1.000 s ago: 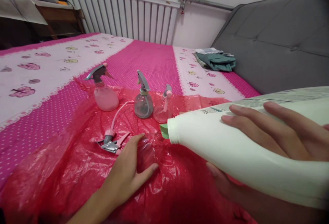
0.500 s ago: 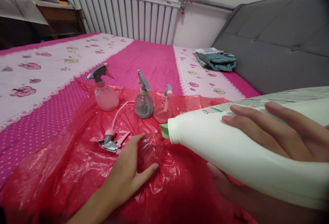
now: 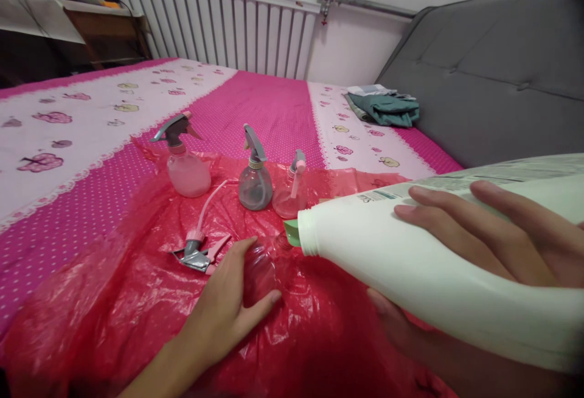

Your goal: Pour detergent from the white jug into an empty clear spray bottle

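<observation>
Curling around a clear spray bottle (image 3: pixel 261 273), the left hand (image 3: pixel 225 300) seemingly steadies it near the green spout (image 3: pixel 292 233); a detached spray head (image 3: pixel 195 257) lies left of those fingers. Fingers atop, thumb beneath, the right hand (image 3: pixel 515 249) holds a white jug (image 3: pixel 356 237) tilted, probably to aim that spout. Right of the left fingertips, the bottle's mouth is indistinct; the jug's base is cut off.

From the head camera, we look forward and down, close over the left hand (image 3: pixel 228 300), right hand (image 3: pixel 538 249) and red plastic sheet (image 3: pixel 137 303), facing across the bed (image 3: pixel 278 103) toward the radiator (image 3: pixel 219 24), the grey headboard (image 3: pixel 493 69) rightward.
</observation>
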The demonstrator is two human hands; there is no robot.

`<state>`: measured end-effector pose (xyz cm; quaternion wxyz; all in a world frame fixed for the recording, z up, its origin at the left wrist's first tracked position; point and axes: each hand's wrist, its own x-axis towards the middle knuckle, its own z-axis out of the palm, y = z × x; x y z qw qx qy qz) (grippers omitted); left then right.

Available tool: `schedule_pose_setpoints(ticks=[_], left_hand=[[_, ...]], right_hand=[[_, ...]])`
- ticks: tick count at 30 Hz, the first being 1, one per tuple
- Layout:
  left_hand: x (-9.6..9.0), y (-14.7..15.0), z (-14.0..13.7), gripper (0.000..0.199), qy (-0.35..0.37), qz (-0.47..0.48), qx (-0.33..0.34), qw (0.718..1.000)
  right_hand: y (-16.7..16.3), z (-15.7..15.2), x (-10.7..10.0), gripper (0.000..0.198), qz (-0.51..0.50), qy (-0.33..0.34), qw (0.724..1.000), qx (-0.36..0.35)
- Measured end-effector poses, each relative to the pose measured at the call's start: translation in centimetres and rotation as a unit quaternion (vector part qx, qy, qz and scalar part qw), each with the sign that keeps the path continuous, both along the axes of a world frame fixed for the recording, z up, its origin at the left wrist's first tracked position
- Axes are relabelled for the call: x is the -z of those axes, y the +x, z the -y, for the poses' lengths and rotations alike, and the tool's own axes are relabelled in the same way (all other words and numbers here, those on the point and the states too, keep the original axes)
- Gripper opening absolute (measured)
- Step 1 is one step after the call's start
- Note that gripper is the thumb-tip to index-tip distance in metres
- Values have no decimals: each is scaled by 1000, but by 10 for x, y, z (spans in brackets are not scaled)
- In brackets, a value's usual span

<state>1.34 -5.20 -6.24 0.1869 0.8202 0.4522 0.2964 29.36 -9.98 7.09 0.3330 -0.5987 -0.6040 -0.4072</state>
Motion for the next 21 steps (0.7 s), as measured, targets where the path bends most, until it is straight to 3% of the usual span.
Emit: schedule_pose_setpoints(ticks=[5, 13, 21], left_hand=[[0, -1, 0, 68, 2, -1, -2, 1000], [0, 0, 0, 68, 2, -7, 1, 1000], [0, -1, 0, 69, 2, -4, 1, 1000]], right_hand=[[-19, -1, -1, 42, -46, 5, 999, 15], [-11, 17, 5, 42, 29, -59, 997, -31], [-15, 3, -1, 40, -57, 47, 997, 38]])
